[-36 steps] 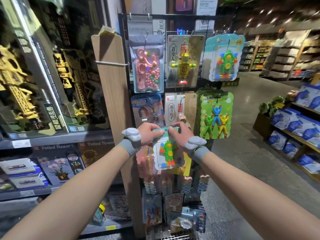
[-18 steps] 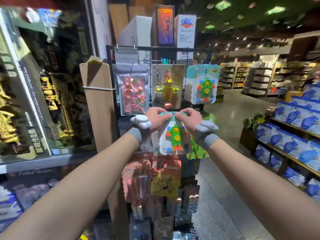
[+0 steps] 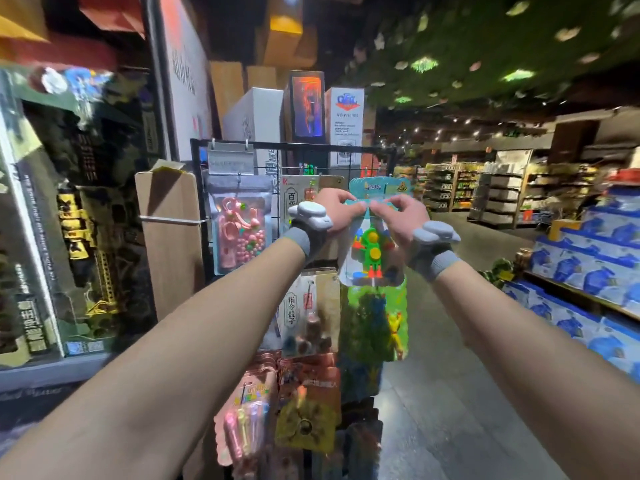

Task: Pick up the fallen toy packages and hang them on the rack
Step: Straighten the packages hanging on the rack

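Pinching fingers (image 3: 350, 203) hold a teal-topped toy package (image 3: 372, 249) (green figure inside).

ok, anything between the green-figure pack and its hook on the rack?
Nothing visible. The left hand and right hand pinch the clear blister pack with the green figure by its top edge, just in front of the teal-carded packs hanging upper right on the black wire rack. The hook itself is hidden.

Shop goods and fittings along a dim aisle
Left of the fingers (image 3: 346, 199): wooden board (image 3: 169, 244), boxed model kits (image 3: 79, 237). Right: stacked blue boxes (image 3: 588, 258). Above: white carton (image 3: 256, 116). Below: glossy floor (image 3: 450, 375).
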